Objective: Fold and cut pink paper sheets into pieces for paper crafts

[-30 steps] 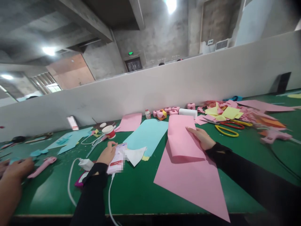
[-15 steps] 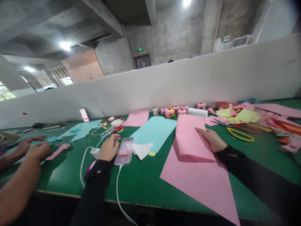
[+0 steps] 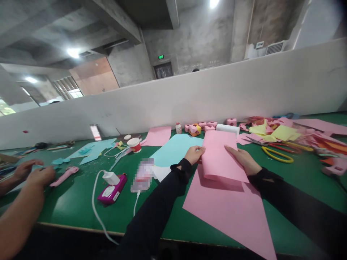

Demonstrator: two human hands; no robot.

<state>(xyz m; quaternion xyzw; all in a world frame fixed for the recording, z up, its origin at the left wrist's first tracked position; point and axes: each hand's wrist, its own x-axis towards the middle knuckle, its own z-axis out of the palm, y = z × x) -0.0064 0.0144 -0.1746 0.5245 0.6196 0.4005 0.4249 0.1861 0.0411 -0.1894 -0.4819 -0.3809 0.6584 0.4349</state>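
Observation:
A folded sheet of pink paper (image 3: 219,155) is held up between my two hands. My left hand (image 3: 194,154) pinches its left edge, and my right hand (image 3: 242,159) grips its right side with the thumb on the front face. Below it another pink sheet (image 3: 227,213) lies on the green table and hangs over the front edge. Light blue paper (image 3: 176,148) lies flat behind my left hand. A phone (image 3: 142,175) with a charging cable rests to the left of my left forearm, beside a white piece of paper (image 3: 161,173) partly hidden by my sleeve.
A purple power strip (image 3: 112,189) with a white plug sits left of the phone. A paper cup (image 3: 134,144) stands behind. Scissors (image 3: 276,153) and paper scraps (image 3: 284,133) lie at right. Pink paper shapes (image 3: 210,126) line the partition. A co-worker's hands (image 3: 38,173) handle blue paper at far left.
My left hand has moved right from beside the phone to the left edge of the folded pink paper and taken hold of it. My right hand keeps its grip.

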